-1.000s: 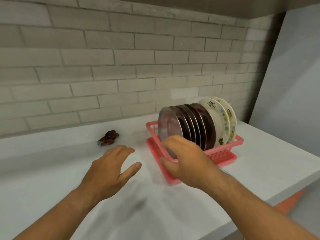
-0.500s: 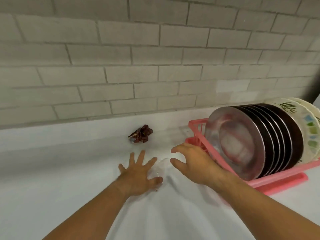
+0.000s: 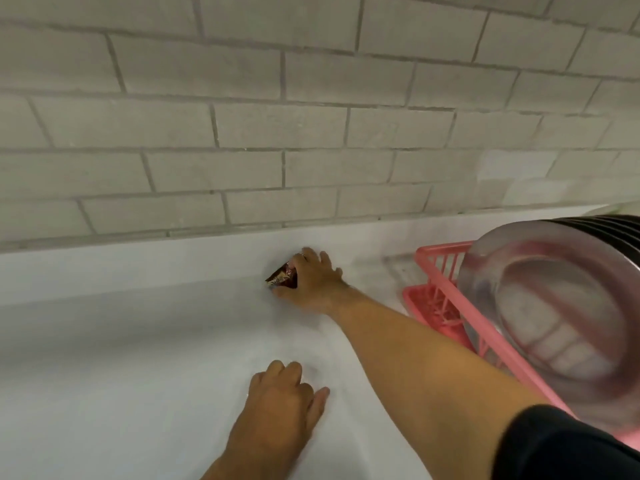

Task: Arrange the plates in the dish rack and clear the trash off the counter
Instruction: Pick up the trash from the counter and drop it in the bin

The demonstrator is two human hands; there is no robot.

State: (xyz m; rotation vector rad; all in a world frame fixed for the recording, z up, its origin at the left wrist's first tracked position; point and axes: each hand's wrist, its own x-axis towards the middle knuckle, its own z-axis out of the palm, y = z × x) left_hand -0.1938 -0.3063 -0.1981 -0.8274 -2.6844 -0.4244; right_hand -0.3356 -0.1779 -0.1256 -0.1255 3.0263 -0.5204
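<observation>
White and mostly bare, the surface [image 3: 121,341] carries a pink dish rack [image 3: 440,292] at its right edge with the plates [image 3: 554,323] standing on edge in a row inside it, so the arranging half of the task looks done. What seems left is the trash: a crumpled dark red wrapper [image 3: 282,279] lies near the back edge by the brick wall [image 3: 311,116], and the right hand [image 3: 311,284] has its fingers curled around it, touching but apparently not yet lifting, while the left hand [image 3: 282,400] rests loosely curled and knuckles-up on the surface, and whether it holds anything cannot be told.
</observation>
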